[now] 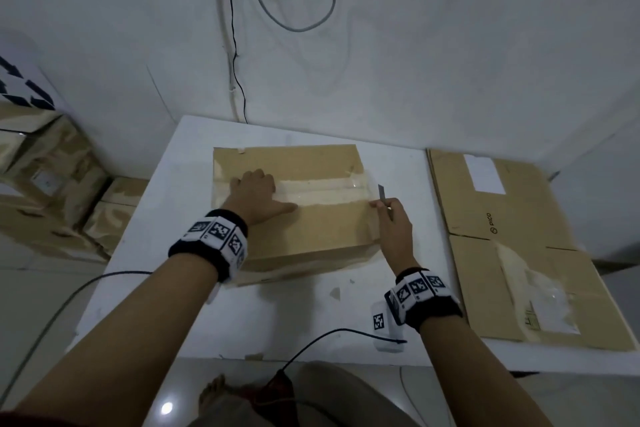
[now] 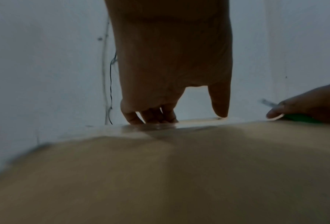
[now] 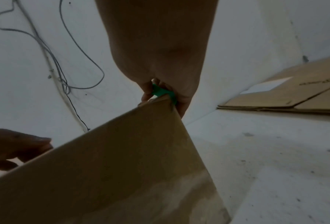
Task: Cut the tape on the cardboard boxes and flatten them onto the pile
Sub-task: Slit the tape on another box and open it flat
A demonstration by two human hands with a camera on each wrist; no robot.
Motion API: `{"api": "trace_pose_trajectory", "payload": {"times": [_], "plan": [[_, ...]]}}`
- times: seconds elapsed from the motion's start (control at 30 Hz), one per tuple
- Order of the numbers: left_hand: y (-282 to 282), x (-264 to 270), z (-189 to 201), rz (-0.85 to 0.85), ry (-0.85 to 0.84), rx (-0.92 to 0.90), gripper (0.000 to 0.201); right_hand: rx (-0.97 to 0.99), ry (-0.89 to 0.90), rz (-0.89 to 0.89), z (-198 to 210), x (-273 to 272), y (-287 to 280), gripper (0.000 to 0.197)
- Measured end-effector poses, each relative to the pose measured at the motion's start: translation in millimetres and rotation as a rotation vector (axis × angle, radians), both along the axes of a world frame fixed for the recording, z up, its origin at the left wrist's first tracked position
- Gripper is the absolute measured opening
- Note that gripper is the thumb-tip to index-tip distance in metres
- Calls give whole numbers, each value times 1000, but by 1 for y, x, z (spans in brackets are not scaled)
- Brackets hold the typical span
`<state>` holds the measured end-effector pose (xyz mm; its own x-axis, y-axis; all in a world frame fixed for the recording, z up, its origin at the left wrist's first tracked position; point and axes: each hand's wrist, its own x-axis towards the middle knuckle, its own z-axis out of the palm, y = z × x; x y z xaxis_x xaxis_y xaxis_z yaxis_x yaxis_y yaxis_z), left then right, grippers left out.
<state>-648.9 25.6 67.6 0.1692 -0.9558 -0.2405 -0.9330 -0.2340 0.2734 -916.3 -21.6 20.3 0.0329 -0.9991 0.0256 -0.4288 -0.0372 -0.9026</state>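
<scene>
A closed brown cardboard box (image 1: 311, 225) stands on the white table (image 1: 173, 288), with clear tape (image 1: 322, 189) running along its top seam. My left hand (image 1: 254, 192) lies flat on the box top at the tape's left part, fingers spread and pressing down (image 2: 152, 116). My right hand (image 1: 393, 225) is at the box's right edge and grips a green-handled cutter (image 3: 163, 92). Its bare blade (image 1: 382, 192) points up and away beside the right end of the tape. A pile of flattened boxes (image 1: 512, 243) lies to the right.
Taped cardboard boxes (image 1: 52, 184) are stacked on the floor at the left. Cables (image 1: 239, 45) hang down the white wall behind the table. A small white device with a marker (image 1: 384, 326) and its cable sits near the table's front edge. My legs are below the table edge.
</scene>
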Motion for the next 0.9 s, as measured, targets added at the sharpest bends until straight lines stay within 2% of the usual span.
{"api": "trace_pose_trajectory", "payload": {"times": [0.1, 0.2, 0.27, 0.3, 0.37, 0.4, 0.5, 0.6, 0.77, 0.9], "plan": [[-9, -32, -5, -33, 40, -42, 79, 67, -84, 25, 2, -3, 5, 19], [-19, -63, -1, -70, 68, -10, 94, 160, -158, 118, 10, -11, 9, 18], [-22, -77, -1, -83, 58, 28, 107, 179, -99, 167, 15, -18, 4, 18], [-22, -82, -2, -80, 66, 27, 108, 151, -9, 174, 16, -21, -2, 18], [-20, -86, -8, -54, 139, -5, 101, 34, 211, 178, 19, -26, -16, 16], [-19, -87, -10, -38, 179, -18, 98, -9, 245, 170, 22, -25, -22, 17], [-18, -87, -14, -24, 242, -43, 94, -53, 200, 229, 39, -15, -37, 19], [-16, -89, -14, -18, 257, -67, 92, -40, 311, 375, 52, 1, -50, 15], [-15, -89, -15, -24, 261, -96, 90, -35, 505, 548, 66, 19, -57, 19], [-15, -88, -14, -31, 263, -116, 88, -50, 618, 574, 73, 18, -61, 21]]}}
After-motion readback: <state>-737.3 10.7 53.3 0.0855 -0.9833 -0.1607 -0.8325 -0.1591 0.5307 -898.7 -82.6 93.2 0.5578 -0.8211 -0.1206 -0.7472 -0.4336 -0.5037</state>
